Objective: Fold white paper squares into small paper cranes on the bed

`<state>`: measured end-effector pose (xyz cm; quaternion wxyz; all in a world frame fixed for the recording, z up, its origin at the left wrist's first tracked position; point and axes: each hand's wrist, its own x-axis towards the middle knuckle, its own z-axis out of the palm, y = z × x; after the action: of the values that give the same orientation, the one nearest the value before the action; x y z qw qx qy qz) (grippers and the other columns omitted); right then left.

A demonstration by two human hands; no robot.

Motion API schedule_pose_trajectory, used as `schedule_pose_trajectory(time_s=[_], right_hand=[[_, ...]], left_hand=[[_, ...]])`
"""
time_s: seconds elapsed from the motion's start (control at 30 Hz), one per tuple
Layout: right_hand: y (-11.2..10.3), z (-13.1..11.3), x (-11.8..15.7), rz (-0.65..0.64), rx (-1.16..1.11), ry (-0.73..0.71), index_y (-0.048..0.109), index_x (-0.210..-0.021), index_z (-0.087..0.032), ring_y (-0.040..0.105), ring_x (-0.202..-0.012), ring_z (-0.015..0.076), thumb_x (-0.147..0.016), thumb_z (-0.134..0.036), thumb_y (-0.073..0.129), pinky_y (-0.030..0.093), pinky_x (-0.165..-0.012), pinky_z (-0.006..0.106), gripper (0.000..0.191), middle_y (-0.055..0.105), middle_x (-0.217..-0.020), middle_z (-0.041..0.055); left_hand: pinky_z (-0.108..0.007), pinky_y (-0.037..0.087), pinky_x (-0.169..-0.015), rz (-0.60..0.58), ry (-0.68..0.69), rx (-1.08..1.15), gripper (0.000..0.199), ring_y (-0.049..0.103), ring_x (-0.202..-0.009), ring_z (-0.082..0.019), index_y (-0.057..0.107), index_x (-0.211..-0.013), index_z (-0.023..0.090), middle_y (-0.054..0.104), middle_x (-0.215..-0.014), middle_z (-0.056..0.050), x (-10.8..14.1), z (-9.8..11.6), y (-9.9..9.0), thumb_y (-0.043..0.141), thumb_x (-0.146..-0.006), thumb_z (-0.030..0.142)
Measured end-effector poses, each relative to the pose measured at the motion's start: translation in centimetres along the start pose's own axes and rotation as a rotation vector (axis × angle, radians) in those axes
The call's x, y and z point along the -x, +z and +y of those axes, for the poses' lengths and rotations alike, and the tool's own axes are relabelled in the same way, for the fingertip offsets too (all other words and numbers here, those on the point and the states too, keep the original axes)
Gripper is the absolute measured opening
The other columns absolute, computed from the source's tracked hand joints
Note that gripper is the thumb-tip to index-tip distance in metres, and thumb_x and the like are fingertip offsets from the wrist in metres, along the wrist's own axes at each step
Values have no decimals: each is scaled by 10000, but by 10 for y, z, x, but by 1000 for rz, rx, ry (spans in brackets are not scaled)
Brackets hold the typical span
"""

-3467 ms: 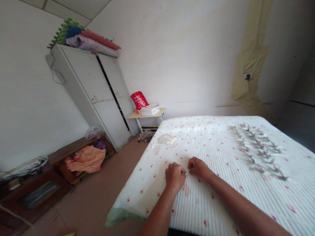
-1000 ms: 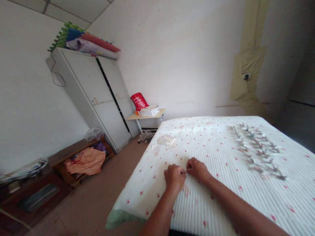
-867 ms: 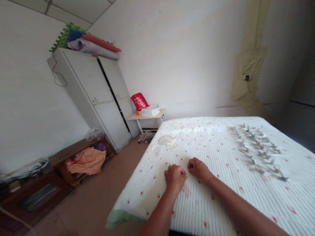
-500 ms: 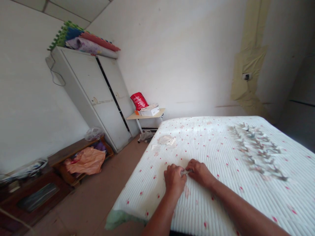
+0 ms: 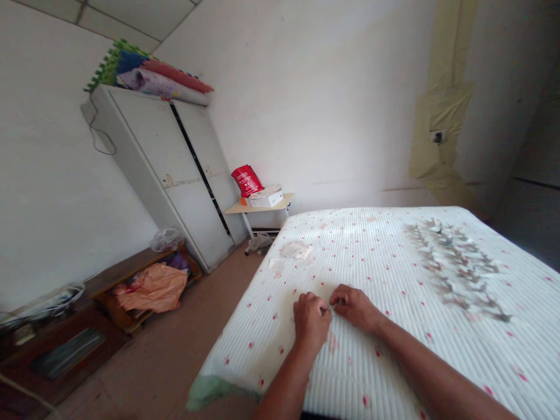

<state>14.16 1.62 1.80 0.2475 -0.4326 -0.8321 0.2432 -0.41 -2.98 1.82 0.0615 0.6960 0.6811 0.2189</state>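
Both of my hands are over the near part of the quilted bed cover [image 5: 350, 361], fingertips almost meeting. My left hand [image 5: 311, 318] is closed in a pinch on a small folded piece of paper [image 5: 331, 307]. From the other side my right hand [image 5: 353, 304] pinches the same piece between thumb and fingers. Only a sliver of the paper shows; the fingers cover the rest. Farther off on the left lie some thin paper sheets [image 5: 297, 249]. To the right, several small folded paper figures [image 5: 455, 256], grey and white and pointed like cranes, stand in rows, slightly blurred.
A small table [image 5: 234, 207] beyond the bed holds a red bag [image 5: 246, 179] and a white box [image 5: 268, 200]. On the left are a grey cabinet [image 5: 153, 151] and a low wooden stand with an orange bag [image 5: 153, 287]. The bed's left edge drops to a brown floor.
Less of the folded paper shows between my fingers now, and my fingertips have shifted slightly around it. The paper sheets and folded figures have stayed in place.
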Motion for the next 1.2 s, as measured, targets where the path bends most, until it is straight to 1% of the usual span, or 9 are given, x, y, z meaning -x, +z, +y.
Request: schedule_pose_trajectory(time_s=[0.1,0.17,0.3,0.43,0.57,0.67,0.77,0.97,1.2], right_hand=[[-4,-2,1,16,-58,-43,622,-750,-188,543,-707,110,-711,-108,476,368,-641,195,172,606,-780,1],[-6,-5,2,31,-39,-65,617,-737,-185,540,-699,112,-734,-114,464,367,-634,198,169,596,-767,5],[-9,-10,2,60,155,-157,610,-755,-173,532,-705,128,-785,-136,449,349,-663,231,167,590,-769,26],[-6,-11,2,93,380,-240,598,-732,-148,523,-710,143,-831,-145,416,320,-685,267,207,587,-746,50],[2,-8,3,58,442,-214,606,-719,-147,522,-678,136,-826,-152,433,315,-688,272,204,592,-738,49],[6,-5,4,21,375,-161,613,-705,-159,532,-695,133,-799,-130,448,325,-684,257,192,593,-743,35],[6,-2,5,-1,267,-154,617,-682,-171,533,-699,123,-768,-108,460,336,-651,224,190,588,-734,21],[1,0,6,22,106,-144,629,-657,-168,533,-663,107,-715,-76,470,356,-623,192,193,578,-702,15],[0,-3,4,19,90,-81,650,-649,-162,542,-669,113,-700,-73,455,365,-618,186,220,591,-691,23]], left_hand=[[-280,327,-749,48,66,-1,59,480,-864,-169,602,-677,204,575,-806,-13,-2,0,-1,568,-704,162],[-291,328,-763,98,144,-17,83,471,-854,-177,590,-659,201,563,-787,-24,-3,0,-2,555,-711,146],[-296,332,-765,179,318,-58,112,450,-833,-175,571,-666,193,543,-769,-32,-7,-2,-7,516,-743,133],[-307,338,-755,182,406,-108,127,443,-833,-181,562,-687,188,540,-782,-43,-9,-5,-8,480,-772,142],[-311,344,-737,120,422,-140,164,447,-820,-184,558,-649,185,540,-767,-51,-9,-7,-4,467,-778,139],[-294,353,-728,89,386,-103,159,451,-807,-173,566,-635,185,543,-748,-43,-9,-9,-2,485,-756,119],[-273,359,-719,64,366,-35,153,457,-782,-157,582,-626,188,548,-719,-29,-7,-12,-1,507,-734,109],[-275,361,-709,74,383,53,168,469,-759,-152,626,-636,188,566,-694,-25,-2,-17,-1,514,-718,93],[-280,364,-702,98,373,107,167,478,-745,-153,644,-645,189,585,-692,-21,-3,-19,3,531,-688,73]])
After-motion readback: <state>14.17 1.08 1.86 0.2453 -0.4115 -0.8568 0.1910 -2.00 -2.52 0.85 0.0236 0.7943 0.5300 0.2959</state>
